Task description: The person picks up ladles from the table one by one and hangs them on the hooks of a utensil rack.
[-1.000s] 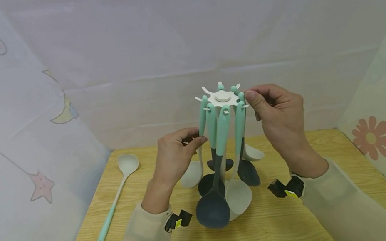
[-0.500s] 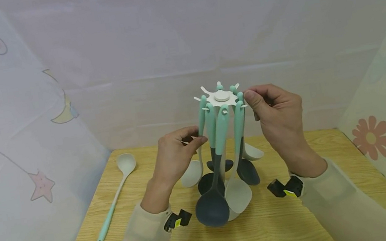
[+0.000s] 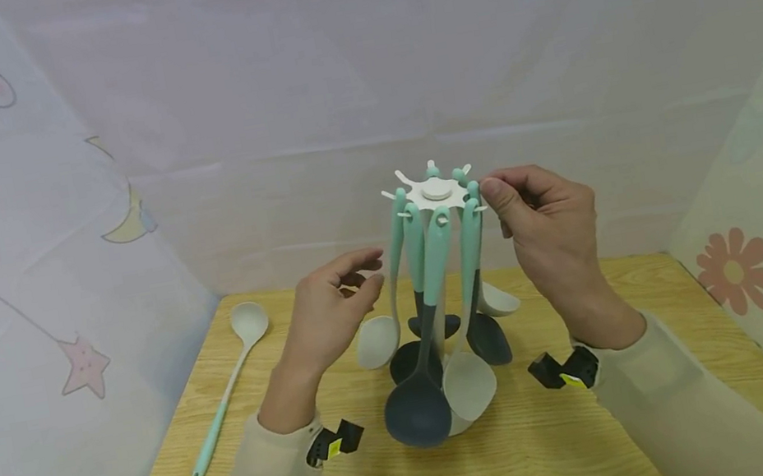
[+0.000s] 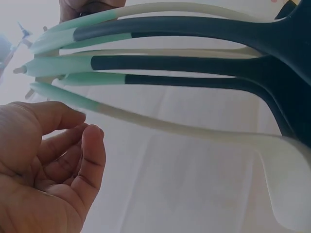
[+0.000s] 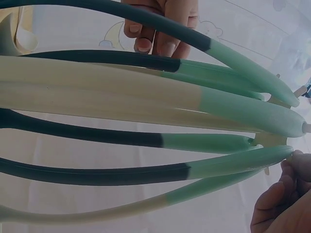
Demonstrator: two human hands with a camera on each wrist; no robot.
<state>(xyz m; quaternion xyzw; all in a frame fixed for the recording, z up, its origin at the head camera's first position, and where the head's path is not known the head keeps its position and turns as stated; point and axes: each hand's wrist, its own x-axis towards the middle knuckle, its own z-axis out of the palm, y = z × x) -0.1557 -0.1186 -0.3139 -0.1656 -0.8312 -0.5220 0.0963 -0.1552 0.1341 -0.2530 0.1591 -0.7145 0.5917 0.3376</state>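
Note:
A white utensil rack (image 3: 436, 190) stands upright on the table, its hooked top hung with several mint-handled utensils. My right hand (image 3: 555, 223) pinches a hook arm at the top's right side with thumb and forefinger. My left hand (image 3: 332, 304) is just left of the rack, fingers loosely curled and holding nothing. Nearest to it hangs a white spoon (image 3: 378, 342); the left wrist view shows its handle (image 4: 68, 96) just above the fingertips, a small gap between. At the front hang a dark ladle (image 3: 418, 413) and a white turner-like utensil (image 3: 470, 385). The rack's stem is mostly hidden.
A white spoon (image 3: 249, 322) with a mint handle lies slantwise on the wooden table (image 3: 581, 456), left of the left arm. Pale printed cloth (image 3: 300, 101) hangs behind the table and on both sides. Two hooks at the rack's back left carry nothing.
My left hand has let go of the white spoon's handle and moved a little left. The rack has shifted slightly left, my right hand still pinching it.

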